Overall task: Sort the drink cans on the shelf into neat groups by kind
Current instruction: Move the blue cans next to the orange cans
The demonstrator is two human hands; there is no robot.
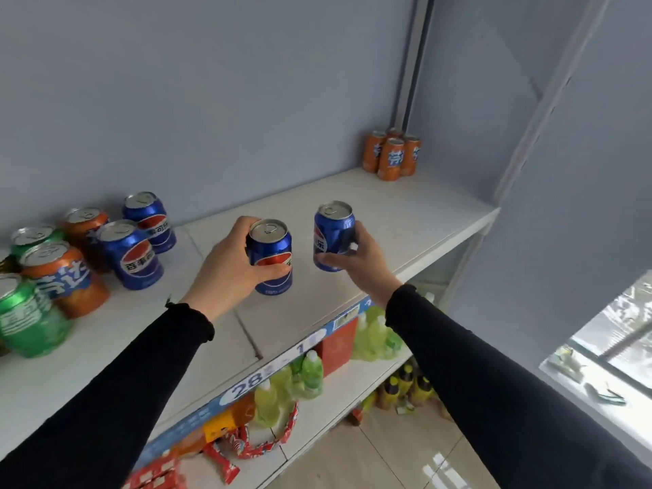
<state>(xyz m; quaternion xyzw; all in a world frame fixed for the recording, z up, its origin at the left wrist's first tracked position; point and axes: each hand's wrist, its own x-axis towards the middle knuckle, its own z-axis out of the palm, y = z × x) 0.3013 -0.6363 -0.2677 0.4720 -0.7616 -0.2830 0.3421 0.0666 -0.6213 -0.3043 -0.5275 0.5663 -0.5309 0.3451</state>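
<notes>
Between the two hands, mid-shelf, a small gap separates a pair of blue cans. The left hand [229, 266] has its fingers [271, 270] wrapped round one blue can [271, 257], thumb across the label; the right hand [356, 255] pinches the second blue can [333, 236] from its right side, thumb low on the front. Whether either can is lifted or resting on the shelf [405, 213] I cannot tell.

Left of the left fingers stand two more blue cans [141, 241], and beyond them a mixed cluster of orange cans [67, 273] and green cans [28, 312], crowded together. Far beyond the right fingers, at the back corner, four orange cans [391, 155] form a tidy group.

Risk, as I judge it: moving the left can toward its fellows could knock the crowded cluster, and a tipped can could roll off the front edge [282, 351], which has no visible lip. The right hand's side pinch looks less secure than the left hand's full wrap, so a slip seems likelier there.

Open room lies wide between the right fingers and the far orange group; bare shelf also runs nearer the person.
</notes>
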